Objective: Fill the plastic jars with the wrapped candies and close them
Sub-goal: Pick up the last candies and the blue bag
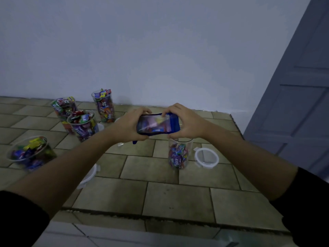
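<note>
Both my hands hold a blue-edged clear candy bag (157,124) on its side above a tall clear jar (180,154). My left hand (130,125) grips the bag's left end and my right hand (185,122) its right end, directly over the jar's mouth. That jar stands open and is about half full of wrapped candies. A white-rimmed lid (206,157) lies flat just right of it. To the left stand several open jars heaped with candies: one at the back (104,106), two close together (64,107) (83,124), and one at the far left (29,154).
The jars stand on a tiled counter (160,193) against a white wall. Another white lid (89,175) lies partly under my left forearm. The counter's front edge runs across the bottom, and a grey door (302,104) stands at the right.
</note>
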